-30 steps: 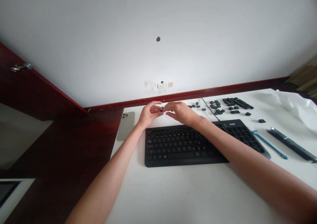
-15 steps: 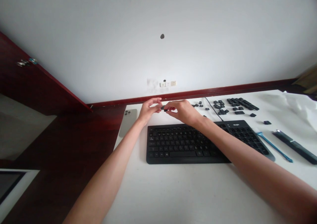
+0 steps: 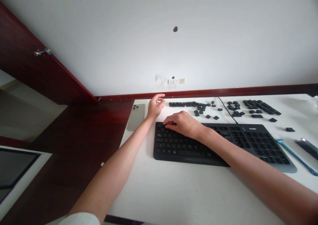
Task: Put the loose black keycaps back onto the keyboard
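The black keyboard lies flat on the counter, bare sockets showing at its right end; beyond it, loose black keycaps form a line and clusters, spreading far right.

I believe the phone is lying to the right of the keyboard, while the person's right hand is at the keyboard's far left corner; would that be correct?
Not quite: the phone lies to the left of the keyboard, as the head view shows. The right hand is indeed at the keyboard's far left corner.
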Tool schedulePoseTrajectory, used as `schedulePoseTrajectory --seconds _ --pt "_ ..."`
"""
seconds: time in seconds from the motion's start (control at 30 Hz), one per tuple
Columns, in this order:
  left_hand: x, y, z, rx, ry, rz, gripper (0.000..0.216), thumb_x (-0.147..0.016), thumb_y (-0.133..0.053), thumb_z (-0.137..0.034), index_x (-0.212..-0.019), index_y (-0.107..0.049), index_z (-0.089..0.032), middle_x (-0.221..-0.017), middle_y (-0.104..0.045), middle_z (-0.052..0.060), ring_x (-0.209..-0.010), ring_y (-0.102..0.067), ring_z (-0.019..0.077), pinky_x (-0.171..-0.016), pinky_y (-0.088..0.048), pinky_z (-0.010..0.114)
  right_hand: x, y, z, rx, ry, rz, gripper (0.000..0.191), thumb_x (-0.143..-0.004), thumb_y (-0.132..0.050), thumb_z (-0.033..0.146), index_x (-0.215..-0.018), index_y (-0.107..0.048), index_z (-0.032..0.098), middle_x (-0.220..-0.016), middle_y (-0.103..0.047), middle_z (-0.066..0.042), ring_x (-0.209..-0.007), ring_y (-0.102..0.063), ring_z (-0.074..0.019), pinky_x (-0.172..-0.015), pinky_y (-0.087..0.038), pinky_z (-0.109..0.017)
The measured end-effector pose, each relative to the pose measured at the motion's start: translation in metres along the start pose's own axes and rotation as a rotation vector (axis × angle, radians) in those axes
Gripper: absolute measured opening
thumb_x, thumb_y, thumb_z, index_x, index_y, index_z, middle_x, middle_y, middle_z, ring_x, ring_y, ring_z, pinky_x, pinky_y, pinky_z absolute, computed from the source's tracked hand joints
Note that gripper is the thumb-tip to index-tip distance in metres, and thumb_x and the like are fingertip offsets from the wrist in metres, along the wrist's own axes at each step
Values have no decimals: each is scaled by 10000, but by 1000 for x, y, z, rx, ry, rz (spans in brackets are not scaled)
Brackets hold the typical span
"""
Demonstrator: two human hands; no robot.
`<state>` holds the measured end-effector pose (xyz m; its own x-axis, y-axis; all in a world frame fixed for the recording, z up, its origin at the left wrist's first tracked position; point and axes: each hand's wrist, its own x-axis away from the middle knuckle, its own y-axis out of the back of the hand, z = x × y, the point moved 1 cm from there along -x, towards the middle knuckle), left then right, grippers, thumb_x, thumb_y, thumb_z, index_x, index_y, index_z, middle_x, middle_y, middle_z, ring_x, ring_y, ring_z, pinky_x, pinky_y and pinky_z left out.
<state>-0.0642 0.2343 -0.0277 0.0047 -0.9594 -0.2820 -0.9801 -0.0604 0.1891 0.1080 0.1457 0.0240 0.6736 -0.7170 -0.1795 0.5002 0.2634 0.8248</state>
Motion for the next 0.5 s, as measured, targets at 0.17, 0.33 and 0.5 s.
schedulePoseTrajectory --seconds 0.17,0.33,0.5 --pt "-1 -1 0 -18 6 10 249 -872 -616 -207 -1106 -698 -181 -855 -696 25 -590 -589 102 -594 -478 243 -1 0 4 93 48 12 176 -947 -665 173 -1032 -798 251 -1003 -807 -35 -870 -732 -219 -833 -516 -333" --pt "0 -1 1 -17 10 13 236 -871 -620 -207 -1086 -713 -178 -910 -715 41 -592 -592 98 -572 -466 236 0 -4 8 182 98 29 168 -983 -631 179 -1013 -791 218 -982 -790 -66 -891 -720 -231 -827 -503 -339" --pt "0 -2 5 -14 -1 14 223 -881 -621 -217 -1078 -720 -182 -966 -734 58 -623 -599 104 -578 -479 233 1 -5 17 297 121 42 232 -1003 -575 135 -884 -764 200 -880 -756 -69 -842 -682 -222 -753 -464 -328"
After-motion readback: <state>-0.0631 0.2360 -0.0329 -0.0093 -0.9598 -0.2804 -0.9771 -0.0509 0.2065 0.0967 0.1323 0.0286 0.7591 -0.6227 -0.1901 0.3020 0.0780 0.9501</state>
